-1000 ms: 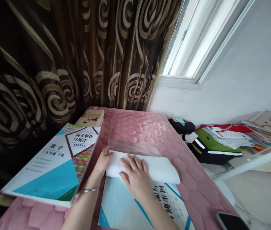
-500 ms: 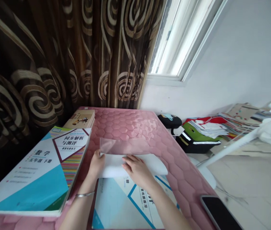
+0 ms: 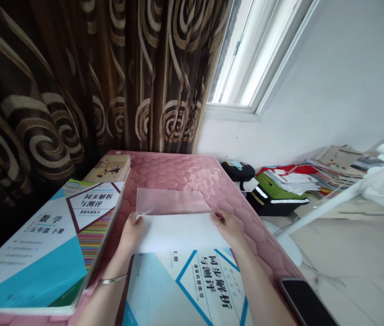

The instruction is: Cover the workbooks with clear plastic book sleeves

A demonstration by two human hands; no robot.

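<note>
A white sheet (image 3: 178, 232) lies across the upper part of a blue and white workbook (image 3: 164, 285), with a strip of clear plastic film (image 3: 169, 201) reaching out past its far edge. At the sheet's left end, my left hand (image 3: 133, 231) is closed, thumb on top, and a silver bangle circles that wrist. My right hand (image 3: 227, 226) pinches the right end of the same sheet, fingers curled under. Between the hands the sheet is drawn fairly flat. Its underside, and how it joins the film, are hidden.
Several workbooks (image 3: 42, 253) are stacked at the left, with brown-covered books (image 3: 106, 168) behind them. A phone (image 3: 307, 301) rests at the right edge of the pink padded table cover (image 3: 164, 167). Beyond stand a white fan (image 3: 330, 208), a green and black bag (image 3: 273, 194) and paper piles.
My right hand has moved from the middle of the white sheet to its right end and gripped it. The sheet's curled right side is now flatter. My left hand keeps its hold.
</note>
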